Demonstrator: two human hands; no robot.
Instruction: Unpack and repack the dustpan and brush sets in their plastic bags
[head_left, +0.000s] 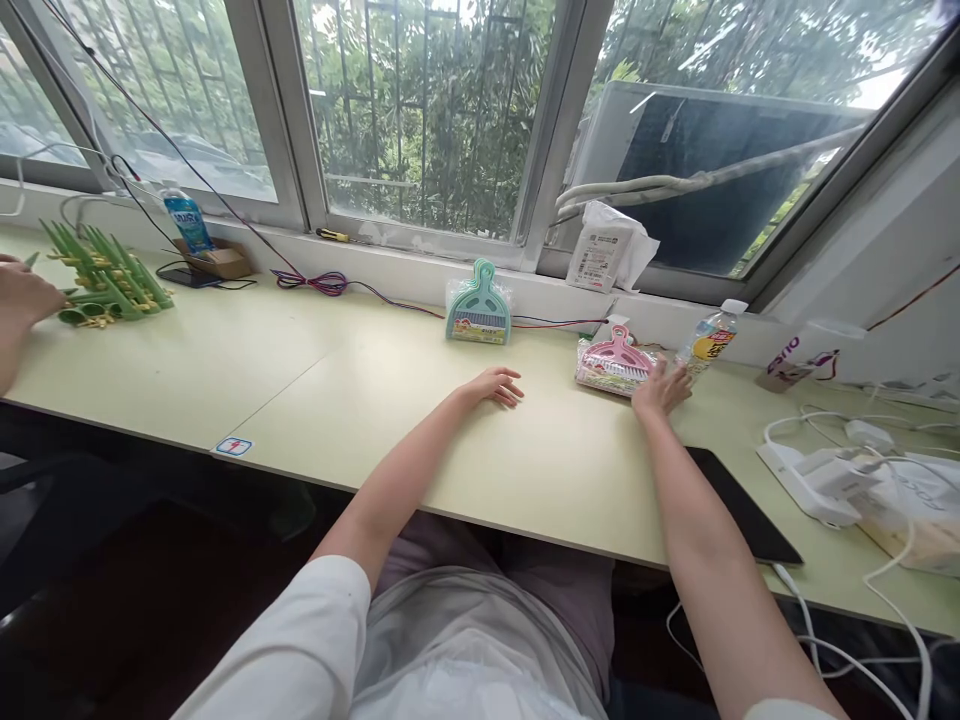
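Observation:
On the pale table, my left hand (493, 387) rests with its fingers loosely stretched out and nothing in them. My right hand (663, 387) is at the right end of a pink mini dustpan and brush set (616, 358) in clear wrapping, its fingers apart and seemingly touching the pack. Just behind those fingers stands a clear plastic bottle (711, 340) with a yellow and red label. A green mini dustpan and brush set (479, 308), also wrapped, leans upright against the wall beneath the window, beyond my left hand.
Another person's hand (26, 295) is at the far left beside a green spiky structure (109, 280). A blue-labelled bottle (187, 222) stands behind. Bundled cable (315, 282) runs along the wall. At right are a black tablet-like slab (742, 505), a power strip (814, 490) and a cup (795, 365).

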